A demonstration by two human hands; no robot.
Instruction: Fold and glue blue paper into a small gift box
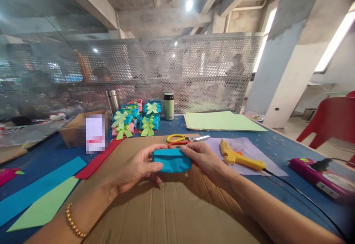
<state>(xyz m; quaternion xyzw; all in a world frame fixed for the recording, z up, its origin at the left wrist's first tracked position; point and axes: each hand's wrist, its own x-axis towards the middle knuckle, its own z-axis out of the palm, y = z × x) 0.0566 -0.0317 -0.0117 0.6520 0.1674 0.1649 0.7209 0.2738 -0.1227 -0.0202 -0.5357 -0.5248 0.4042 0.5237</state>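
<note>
Between my two hands is a small blue folded pouch [172, 161], held just above a sheet of brown cardboard [155, 210]. My left hand [141, 164] grips its left end, thumb in front and fingers behind. On the right end, my right hand [201, 157] pinches the upper corner. Right behind the pouch lie scissors [177, 139] with yellow and orange handles, their blades pointing right. A yellow glue gun [241, 157] rests to the right on a lilac sheet [263, 164].
Several bow-topped blue and pink pieces [148, 123] are stacked at the back, near a steel flask [112, 101] and a green bottle [169, 106]. Light green sheets [222, 121] lie back right, a magenta power strip [318, 179] far right. Left are a carton [72, 129] and coloured strips [41, 186].
</note>
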